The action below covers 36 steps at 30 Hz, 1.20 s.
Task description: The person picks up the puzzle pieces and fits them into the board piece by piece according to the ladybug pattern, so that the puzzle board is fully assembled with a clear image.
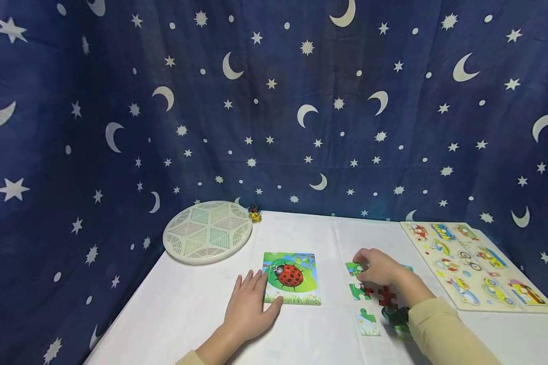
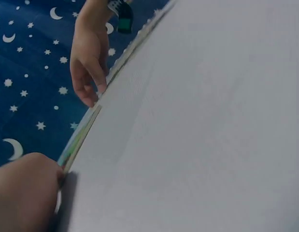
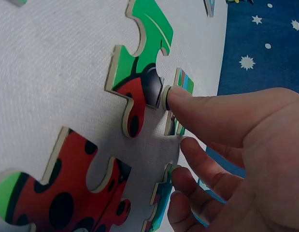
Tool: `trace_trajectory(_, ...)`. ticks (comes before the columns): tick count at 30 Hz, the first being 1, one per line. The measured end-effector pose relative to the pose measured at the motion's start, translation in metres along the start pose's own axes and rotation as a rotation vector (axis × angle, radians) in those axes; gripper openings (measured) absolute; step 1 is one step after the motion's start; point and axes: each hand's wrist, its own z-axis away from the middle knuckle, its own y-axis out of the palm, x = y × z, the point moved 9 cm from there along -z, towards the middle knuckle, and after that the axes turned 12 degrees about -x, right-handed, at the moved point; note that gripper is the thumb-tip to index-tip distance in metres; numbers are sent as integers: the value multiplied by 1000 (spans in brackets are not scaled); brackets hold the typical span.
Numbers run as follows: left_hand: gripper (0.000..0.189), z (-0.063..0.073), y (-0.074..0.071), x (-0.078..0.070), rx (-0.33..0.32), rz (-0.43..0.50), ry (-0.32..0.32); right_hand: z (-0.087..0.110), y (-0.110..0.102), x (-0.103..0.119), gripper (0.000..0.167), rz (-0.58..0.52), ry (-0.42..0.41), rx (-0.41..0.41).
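Left hand (image 1: 251, 312) flat, fingers straight, at the 8 o'clock edge of the square green-and-blue ladybug picture board (image 1: 292, 279) on the white table (image 1: 164, 314). Right hand (image 1: 380, 268), at the board's 3 o'clock, pinching a small green jigsaw piece (image 1: 352, 268); red black-spotted jigsaw piece (image 1: 386, 297) at that hand's 6 o'clock. Round pale lattice disc (image 1: 207, 232), board's 10 o'clock.

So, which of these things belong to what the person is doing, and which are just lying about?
Seems in use:
- ladybug picture, left hand at its edge
- loose puzzle pieces, right hand among them

Apparently just lying about:
- round patterned board
- small toy figure
- vehicle puzzle board
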Motion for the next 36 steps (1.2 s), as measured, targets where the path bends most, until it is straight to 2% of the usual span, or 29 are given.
trace_trajectory(10,69,-10,-1,-1,48,12,75,0,-3,-7,47,-52,63,-31)
trace_trajectory(17,66,-13,-4,2,5,50,60,3,-4,-9,49,-133,114,-52)
trace_trajectory(21,66,-12,-5,3,-11,43,60,4,-3,-10,44,-182,127,-67)
trace_trajectory(28,74,-5,-5,0,-23,8,57,8,4,-6,36,-337,171,-73)
trace_trajectory(36,78,-3,-2,-1,-37,-3,-1,6,10,14,35,-435,160,-112)
